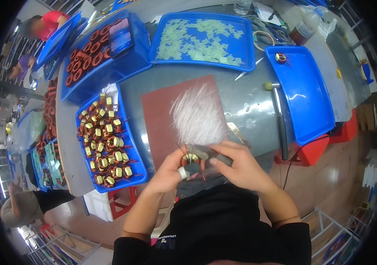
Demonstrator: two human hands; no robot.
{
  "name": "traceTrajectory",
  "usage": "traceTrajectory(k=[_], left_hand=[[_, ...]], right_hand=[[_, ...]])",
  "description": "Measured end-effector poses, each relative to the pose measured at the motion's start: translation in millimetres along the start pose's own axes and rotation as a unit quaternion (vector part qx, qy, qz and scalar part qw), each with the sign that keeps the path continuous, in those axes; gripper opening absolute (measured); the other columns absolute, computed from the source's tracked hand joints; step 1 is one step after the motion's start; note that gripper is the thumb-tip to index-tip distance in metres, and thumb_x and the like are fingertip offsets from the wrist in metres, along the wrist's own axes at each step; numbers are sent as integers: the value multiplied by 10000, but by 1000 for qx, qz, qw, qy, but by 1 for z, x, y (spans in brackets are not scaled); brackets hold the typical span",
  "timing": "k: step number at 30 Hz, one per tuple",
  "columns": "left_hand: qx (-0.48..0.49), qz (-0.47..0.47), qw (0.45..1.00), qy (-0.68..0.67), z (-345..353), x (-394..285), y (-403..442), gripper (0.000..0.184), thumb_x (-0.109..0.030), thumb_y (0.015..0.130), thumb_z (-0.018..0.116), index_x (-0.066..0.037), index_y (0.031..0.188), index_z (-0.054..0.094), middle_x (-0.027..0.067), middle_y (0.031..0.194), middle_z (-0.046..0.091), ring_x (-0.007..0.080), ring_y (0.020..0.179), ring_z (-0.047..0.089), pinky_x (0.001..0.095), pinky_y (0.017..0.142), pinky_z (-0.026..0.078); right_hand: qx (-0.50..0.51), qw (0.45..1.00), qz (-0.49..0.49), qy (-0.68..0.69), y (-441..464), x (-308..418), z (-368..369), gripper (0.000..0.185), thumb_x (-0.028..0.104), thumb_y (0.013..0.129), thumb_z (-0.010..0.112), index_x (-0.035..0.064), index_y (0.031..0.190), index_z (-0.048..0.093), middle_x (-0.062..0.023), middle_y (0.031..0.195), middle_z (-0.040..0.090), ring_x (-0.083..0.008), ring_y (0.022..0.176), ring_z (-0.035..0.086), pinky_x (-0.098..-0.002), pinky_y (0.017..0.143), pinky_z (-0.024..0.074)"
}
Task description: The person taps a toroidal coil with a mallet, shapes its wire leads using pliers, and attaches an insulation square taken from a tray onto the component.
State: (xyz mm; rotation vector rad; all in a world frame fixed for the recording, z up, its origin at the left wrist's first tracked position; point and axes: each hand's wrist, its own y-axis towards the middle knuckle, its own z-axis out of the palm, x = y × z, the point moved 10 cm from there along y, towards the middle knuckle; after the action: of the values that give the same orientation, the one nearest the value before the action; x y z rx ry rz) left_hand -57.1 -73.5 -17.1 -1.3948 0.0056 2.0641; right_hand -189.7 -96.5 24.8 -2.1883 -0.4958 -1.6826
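Just past the front edge of the red-brown mat (157, 115), my left hand (173, 168) is closed around a copper-wound toroidal coil (190, 158). White tape and dark grey covering show on the digits of that hand. My right hand (237, 161) is closed close beside the coil, its fingertips reaching toward it. A dark grey piece shows at the right fingers; whether it is a finger cover or a tool handle I cannot tell. Reddish wire ends stick out below the coil. Several thin white strands (199, 115) lie spread over the mat beyond my hands.
At left, a blue tray (140, 170) holds several finished coils; behind it a blue bin (131, 66) holds red rings, with a phone (121, 37) on top. Green pieces fill the back tray (164, 22). A hammer (280, 123) lies beside the right tray (310, 97), which holds one coil.
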Motion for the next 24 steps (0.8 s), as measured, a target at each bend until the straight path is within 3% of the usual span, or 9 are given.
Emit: traceTrajectory(k=[1, 4, 8, 11, 12, 16, 18, 20, 24], left_hand=[[-26, 15, 994, -100, -2, -1, -1, 291, -49, 943, 626, -28, 1217, 530, 68, 990, 633, 111, 775, 555, 240, 682, 446], [-155, 149, 955, -205, -23, -6, -1, 206, -154, 1013, 534, -49, 1190, 533, 109, 1066, 622, 152, 776, 530, 280, 718, 434], [-181, 186, 918, -299, -24, -2, 4, 177, -145, 1035, 484, -70, 1179, 557, 112, 1167, 597, 179, 879, 519, 306, 773, 431], [-133, 183, 927, -300, -7, -1, 9, 200, -159, 1046, 456, -74, 1209, 538, 115, 1198, 587, 191, 944, 526, 331, 812, 435], [-159, 174, 931, -278, -7, 4, 8, 233, -192, 1066, 406, -80, 1243, 507, 126, 1187, 585, 208, 978, 535, 359, 842, 441], [-131, 183, 944, -242, -8, 12, 9, 257, -188, 1066, 406, -81, 1288, 476, 133, 1171, 581, 221, 997, 541, 374, 865, 447], [-68, 187, 939, -281, -4, 11, 13, 279, -155, 1050, 447, -73, 1315, 466, 135, 1148, 576, 226, 994, 549, 377, 873, 463], [-70, 188, 938, -282, -3, 9, 12, 278, -146, 1045, 459, -72, 1313, 466, 134, 1143, 574, 222, 987, 552, 370, 870, 469], [-101, 204, 939, -257, -5, 3, 7, 245, -133, 1040, 468, -75, 1279, 478, 137, 1138, 565, 213, 963, 558, 353, 854, 484]], right_hand=[[-45, 998, -28, -44, -2, 8, -9, 326, 64, 868, 676, -9, 1185, 652, -170, 970, 637, -327, 892, 628, -369, 778, 495], [-107, 981, -63, -150, -14, 11, -15, 360, 16, 833, 684, -14, 1190, 646, -159, 984, 620, -314, 893, 624, -365, 787, 498], [-146, 967, -56, -201, -31, 1, -2, 388, 76, 810, 707, 8, 1188, 650, -142, 1011, 611, -341, 921, 600, -409, 810, 481], [-166, 968, -66, -177, -27, 5, 2, 373, 67, 808, 711, 4, 1171, 654, -135, 1007, 613, -335, 914, 602, -404, 802, 484], [-168, 968, -65, -177, -26, 4, 1, 373, 67, 808, 711, 4, 1171, 654, -135, 1007, 613, -335, 914, 602, -404, 802, 484], [-164, 971, -77, -153, -27, 1, 3, 331, 59, 817, 711, -8, 1137, 661, -141, 967, 617, -338, 856, 618, -400, 749, 498], [-160, 974, -78, -142, -28, 2, 0, 314, 59, 825, 711, -16, 1126, 661, -147, 949, 618, -341, 834, 622, -397, 729, 502], [-112, 992, -45, -38, -24, -5, 5, 295, 63, 845, 709, -34, 1118, 653, -163, 919, 616, -353, 814, 623, -392, 708, 504], [-105, 993, -41, -29, -21, 0, 4, 294, 70, 860, 705, -47, 1121, 643, -173, 906, 613, -358, 820, 618, -384, 713, 501]])
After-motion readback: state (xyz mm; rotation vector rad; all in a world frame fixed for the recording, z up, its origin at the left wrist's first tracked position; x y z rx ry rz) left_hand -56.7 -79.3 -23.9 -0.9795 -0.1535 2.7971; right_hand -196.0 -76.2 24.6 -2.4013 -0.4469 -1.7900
